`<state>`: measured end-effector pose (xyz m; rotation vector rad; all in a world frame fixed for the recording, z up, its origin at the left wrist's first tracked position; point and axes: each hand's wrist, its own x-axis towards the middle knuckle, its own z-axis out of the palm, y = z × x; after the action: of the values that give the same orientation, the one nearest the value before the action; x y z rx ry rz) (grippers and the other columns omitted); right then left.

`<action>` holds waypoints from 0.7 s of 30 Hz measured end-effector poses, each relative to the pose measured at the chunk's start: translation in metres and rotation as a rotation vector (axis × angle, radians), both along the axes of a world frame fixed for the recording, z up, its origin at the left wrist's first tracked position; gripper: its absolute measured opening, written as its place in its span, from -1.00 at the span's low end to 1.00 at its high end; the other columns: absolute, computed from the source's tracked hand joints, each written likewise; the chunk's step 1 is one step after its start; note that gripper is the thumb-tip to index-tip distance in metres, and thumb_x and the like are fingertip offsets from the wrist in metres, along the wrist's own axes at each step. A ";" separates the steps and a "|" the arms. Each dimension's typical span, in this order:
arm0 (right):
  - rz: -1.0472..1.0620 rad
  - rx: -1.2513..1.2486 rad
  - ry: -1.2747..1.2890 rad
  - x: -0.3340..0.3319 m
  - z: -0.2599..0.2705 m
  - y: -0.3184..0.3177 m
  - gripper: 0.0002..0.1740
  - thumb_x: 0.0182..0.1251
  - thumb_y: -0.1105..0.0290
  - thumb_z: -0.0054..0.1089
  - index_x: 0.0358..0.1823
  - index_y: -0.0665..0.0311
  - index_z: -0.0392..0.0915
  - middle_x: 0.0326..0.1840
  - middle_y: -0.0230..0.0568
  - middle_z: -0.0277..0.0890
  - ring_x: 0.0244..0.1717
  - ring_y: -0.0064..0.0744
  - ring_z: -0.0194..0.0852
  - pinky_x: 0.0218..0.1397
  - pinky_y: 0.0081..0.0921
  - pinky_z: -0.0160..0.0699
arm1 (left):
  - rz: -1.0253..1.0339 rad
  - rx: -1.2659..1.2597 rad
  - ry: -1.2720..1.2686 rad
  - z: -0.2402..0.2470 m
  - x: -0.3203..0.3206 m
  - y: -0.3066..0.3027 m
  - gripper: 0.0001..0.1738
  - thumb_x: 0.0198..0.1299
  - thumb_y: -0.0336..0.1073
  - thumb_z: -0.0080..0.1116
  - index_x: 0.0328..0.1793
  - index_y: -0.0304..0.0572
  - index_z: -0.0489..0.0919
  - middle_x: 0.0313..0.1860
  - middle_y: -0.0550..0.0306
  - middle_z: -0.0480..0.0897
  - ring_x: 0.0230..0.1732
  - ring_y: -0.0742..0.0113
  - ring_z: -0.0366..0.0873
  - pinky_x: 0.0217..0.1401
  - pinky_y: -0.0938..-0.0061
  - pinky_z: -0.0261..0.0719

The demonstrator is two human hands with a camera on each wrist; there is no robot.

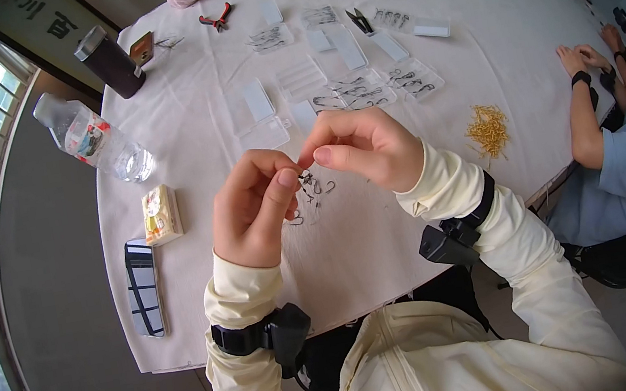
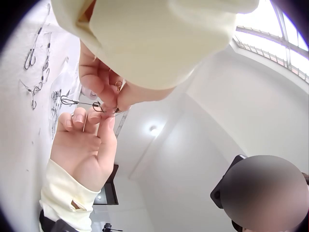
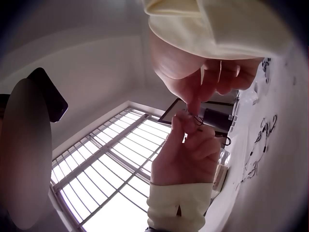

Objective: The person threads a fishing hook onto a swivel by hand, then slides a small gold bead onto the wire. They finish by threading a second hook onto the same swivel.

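Note:
Thumb and forefinger of my left hand [image 1: 254, 209] pinch a small dark wire hook, whose looped end stands out in the left wrist view [image 2: 70, 100]. My right hand [image 1: 367, 150] pinches the same small piece at its tip, fingertips nearly meeting the left ones. The right wrist view shows dark loops [image 3: 226, 140] beside the left fingers; the fingertips cover the join. Below the hands on the cloth lie loose dark hooks [image 1: 318, 186]. Other fingers of both hands are bent.
Clear cases of hooks [image 1: 413, 80] spread beyond the hands. Golden pieces [image 1: 488, 131] lie in a pile at right. At left are a water bottle [image 1: 95, 140], dark flask [image 1: 110, 62], tissue pack [image 1: 160, 214] and phone [image 1: 144, 288]. Red pliers [image 1: 217, 19] lie farther back. A person sits right.

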<state>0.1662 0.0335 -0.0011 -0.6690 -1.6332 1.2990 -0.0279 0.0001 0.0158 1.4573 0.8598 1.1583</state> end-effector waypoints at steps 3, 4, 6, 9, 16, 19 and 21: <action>0.033 -0.047 0.033 0.001 -0.001 0.001 -0.82 0.28 0.38 0.19 -0.19 0.30 0.65 -0.25 -0.33 0.62 -0.24 -0.63 0.52 -0.19 -0.62 0.46 | -0.002 -0.001 -0.026 -0.003 -0.001 0.002 -0.85 0.36 -0.33 0.06 -0.16 -0.29 0.47 -0.37 0.26 0.49 -0.44 0.57 0.36 -0.40 0.68 0.33; 0.037 -0.019 -0.003 0.002 -0.001 0.002 -0.82 0.25 0.38 0.21 -0.18 0.29 0.65 -0.25 -0.34 0.63 -0.24 -0.62 0.52 -0.19 -0.61 0.45 | 0.001 -0.001 -0.035 -0.003 -0.001 0.002 -0.85 0.37 -0.32 0.07 -0.16 -0.28 0.48 -0.37 0.26 0.48 -0.45 0.58 0.36 -0.41 0.68 0.33; 0.041 0.009 -0.039 0.002 -0.002 0.002 -0.82 0.23 0.39 0.23 -0.18 0.28 0.65 -0.26 -0.36 0.63 -0.23 -0.62 0.53 -0.19 -0.61 0.45 | 0.012 -0.001 -0.041 -0.003 0.000 0.002 -0.85 0.37 -0.32 0.07 -0.16 -0.28 0.48 -0.38 0.26 0.48 -0.44 0.58 0.36 -0.41 0.68 0.33; 0.043 0.026 -0.088 0.001 -0.002 0.002 -0.84 0.19 0.39 0.26 -0.22 0.26 0.64 -0.30 -0.40 0.62 -0.27 -0.62 0.51 -0.18 -0.61 0.43 | 0.026 -0.007 -0.043 -0.003 0.000 0.002 -0.84 0.37 -0.32 0.07 -0.16 -0.28 0.48 -0.39 0.27 0.48 -0.45 0.58 0.36 -0.41 0.68 0.32; -0.019 0.002 -0.053 0.002 0.001 0.001 -0.89 0.18 0.37 0.23 -0.33 0.25 0.60 -0.39 -0.46 0.57 -0.33 -0.66 0.44 -0.22 -0.63 0.38 | 0.034 -0.021 -0.028 -0.003 0.001 0.002 -0.83 0.35 -0.31 0.10 -0.14 -0.31 0.51 -0.42 0.27 0.50 -0.47 0.59 0.36 -0.42 0.68 0.31; -0.061 0.005 -0.058 0.003 0.004 0.001 -0.89 0.16 0.37 0.23 -0.34 0.25 0.59 -0.39 -0.46 0.57 -0.33 -0.67 0.42 -0.23 -0.63 0.36 | 0.037 -0.034 -0.027 -0.002 0.002 0.001 -0.82 0.35 -0.31 0.10 -0.12 -0.32 0.52 -0.42 0.27 0.50 -0.47 0.60 0.36 -0.42 0.69 0.31; -0.080 0.016 -0.068 0.003 0.006 0.000 -0.89 0.15 0.37 0.23 -0.35 0.25 0.59 -0.40 -0.46 0.56 -0.34 -0.67 0.41 -0.24 -0.64 0.35 | 0.038 -0.037 -0.019 -0.001 0.002 0.001 -0.81 0.35 -0.31 0.10 -0.10 -0.33 0.53 -0.43 0.28 0.50 -0.47 0.61 0.35 -0.42 0.69 0.31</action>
<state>0.1695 0.0338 0.0044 -0.7685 -1.6522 1.2159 -0.0260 0.0007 0.0151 1.4030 0.8955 1.1765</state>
